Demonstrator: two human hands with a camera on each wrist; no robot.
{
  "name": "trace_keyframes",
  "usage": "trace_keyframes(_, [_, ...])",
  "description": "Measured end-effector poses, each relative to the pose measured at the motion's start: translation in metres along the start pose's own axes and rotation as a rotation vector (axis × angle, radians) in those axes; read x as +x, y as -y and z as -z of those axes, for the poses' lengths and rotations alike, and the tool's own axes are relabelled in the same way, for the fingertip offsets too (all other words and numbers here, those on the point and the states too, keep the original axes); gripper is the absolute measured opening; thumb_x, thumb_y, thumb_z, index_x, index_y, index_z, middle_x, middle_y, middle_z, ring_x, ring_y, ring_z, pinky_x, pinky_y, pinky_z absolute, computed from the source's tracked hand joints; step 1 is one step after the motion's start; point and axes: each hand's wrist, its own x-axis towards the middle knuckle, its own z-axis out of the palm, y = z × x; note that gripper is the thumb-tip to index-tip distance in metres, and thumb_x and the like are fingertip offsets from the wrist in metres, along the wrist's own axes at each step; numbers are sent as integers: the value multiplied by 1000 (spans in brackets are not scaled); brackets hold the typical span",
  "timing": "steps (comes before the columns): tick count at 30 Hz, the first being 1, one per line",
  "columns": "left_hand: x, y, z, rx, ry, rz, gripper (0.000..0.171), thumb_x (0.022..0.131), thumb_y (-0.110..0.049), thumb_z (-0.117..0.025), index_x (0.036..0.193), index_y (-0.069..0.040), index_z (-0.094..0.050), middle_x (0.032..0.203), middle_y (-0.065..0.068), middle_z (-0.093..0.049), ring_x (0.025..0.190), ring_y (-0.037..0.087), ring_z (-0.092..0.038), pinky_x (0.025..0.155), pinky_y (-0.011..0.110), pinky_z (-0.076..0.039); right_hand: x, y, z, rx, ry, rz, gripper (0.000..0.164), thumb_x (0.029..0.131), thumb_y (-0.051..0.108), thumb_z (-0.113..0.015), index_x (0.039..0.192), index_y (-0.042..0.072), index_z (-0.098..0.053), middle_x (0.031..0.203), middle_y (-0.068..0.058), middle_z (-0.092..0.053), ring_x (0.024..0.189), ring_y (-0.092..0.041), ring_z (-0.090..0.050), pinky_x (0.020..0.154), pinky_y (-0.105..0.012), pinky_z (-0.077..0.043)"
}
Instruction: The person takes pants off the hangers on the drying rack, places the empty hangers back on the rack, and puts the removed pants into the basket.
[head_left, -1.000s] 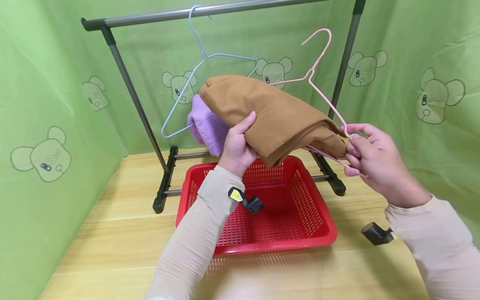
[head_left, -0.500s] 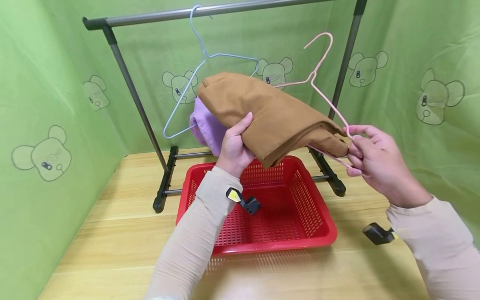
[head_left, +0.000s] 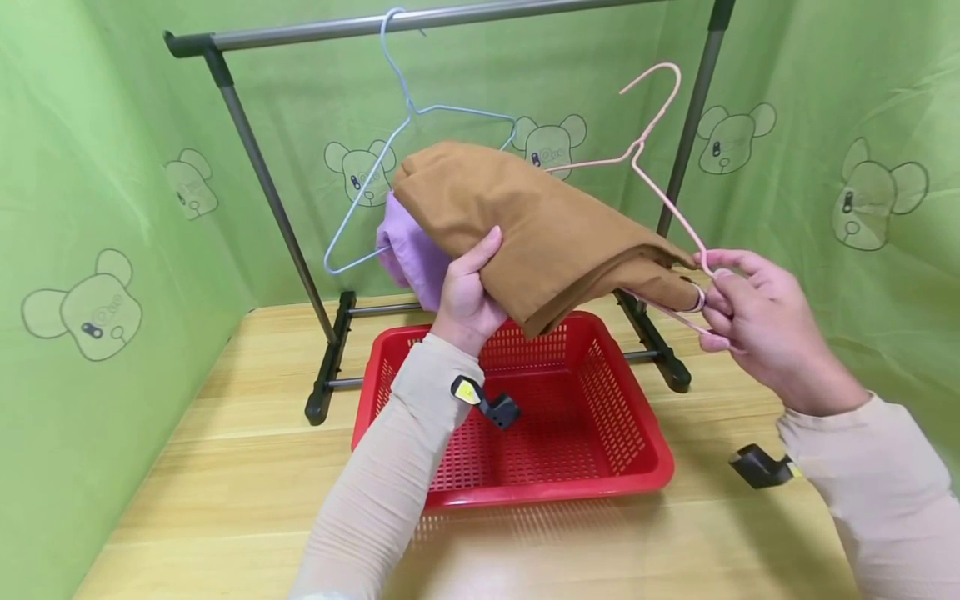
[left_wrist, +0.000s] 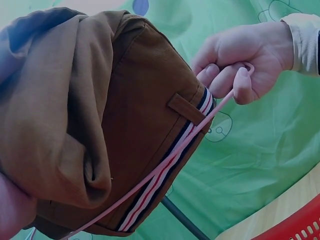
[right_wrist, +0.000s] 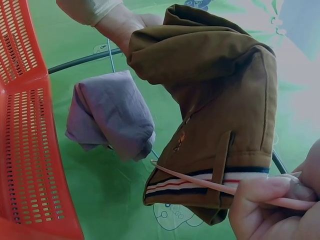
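Brown trousers (head_left: 540, 225), folded, are gripped from below by my left hand (head_left: 468, 296), its thumb on top of the cloth. At the right, my right hand (head_left: 765, 325) pinches the lower corner of a pink wire hanger (head_left: 663, 196). The hanger's hook points up and hangs on nothing. In the left wrist view its bottom bar crosses the striped waistband (left_wrist: 167, 167), near a belt loop (left_wrist: 186, 108). Right fingers (right_wrist: 262, 192) hold that bar beside the waistband in the right wrist view. The trousers hide most of the left fingers and part of the hanger.
A blue hanger (head_left: 360, 204) hangs on the rack's top rail (head_left: 480, 17), with a folded purple garment (head_left: 412, 250) over its bar. Below the hands, a red perforated basket (head_left: 551, 492) stands on the wooden table (head_left: 225, 492). Green curtains (head_left: 90, 183) enclose the sides and back.
My right hand and the pink hanger have shifted slightly right. A little of the striped waistband now shows beside the right fingers. The left hand keeps its grip on the trousers, almost unmoved.
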Motion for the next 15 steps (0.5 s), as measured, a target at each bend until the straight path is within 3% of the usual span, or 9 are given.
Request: trace_keyframes(15, [-1, -4, -4, -37, -18, -4, 21, 101, -13, -40, 95, -7, -59, 85, 3, -65, 73, 14, -65, 67, 26, -54, -2, -1, 4, -71, -19, -13, 21, 105, 10, -36, 124, 2, -37, 62, 2, -39, 49, -15, -21, 39, -20, -36])
